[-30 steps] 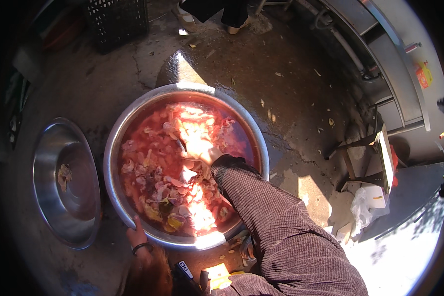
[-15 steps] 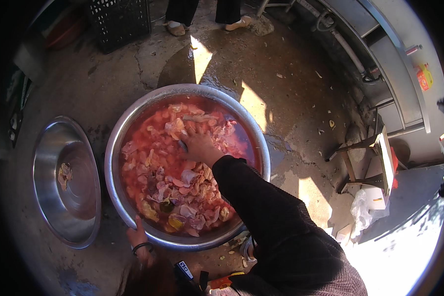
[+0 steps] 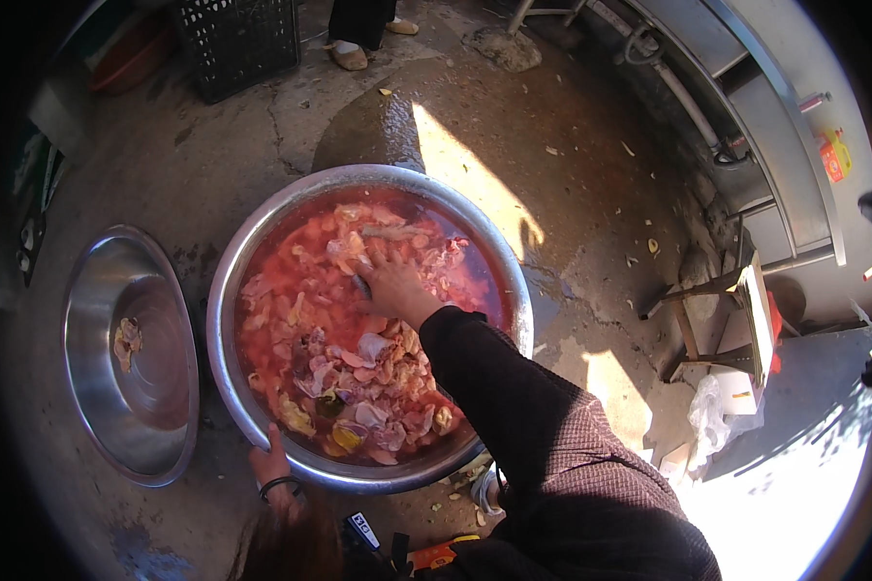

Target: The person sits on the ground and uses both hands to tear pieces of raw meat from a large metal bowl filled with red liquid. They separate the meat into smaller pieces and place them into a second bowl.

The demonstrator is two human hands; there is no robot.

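A large round metal basin (image 3: 225, 387) stands on the floor in front of me, full of raw meat pieces (image 3: 310, 290) in reddish water. They look like poultry, pink with some yellow bits. My right hand (image 3: 397, 290) lies palm down on the meat near the basin's middle, fingers spread, fingertips among the pieces. A small dark thing shows by its thumb; I cannot make out what it is. My left hand (image 3: 276, 473), with a dark band at the wrist, grips the basin's near left rim. Part of that hand is hidden behind the rim.
Left of it, a smaller metal basin (image 3: 79, 387) holds one meat piece (image 3: 127, 343). A black crate (image 3: 237, 48) and another person's legs (image 3: 360, 24) are at the far side. A wooden stool (image 3: 746, 310) and plastic bag (image 3: 711, 412) lie right, below a metal counter (image 3: 814, 165).
The other person has stepped leftward at the far edge, and the sunlit patch on the floor has grown. My two hands have stayed nearly in place.
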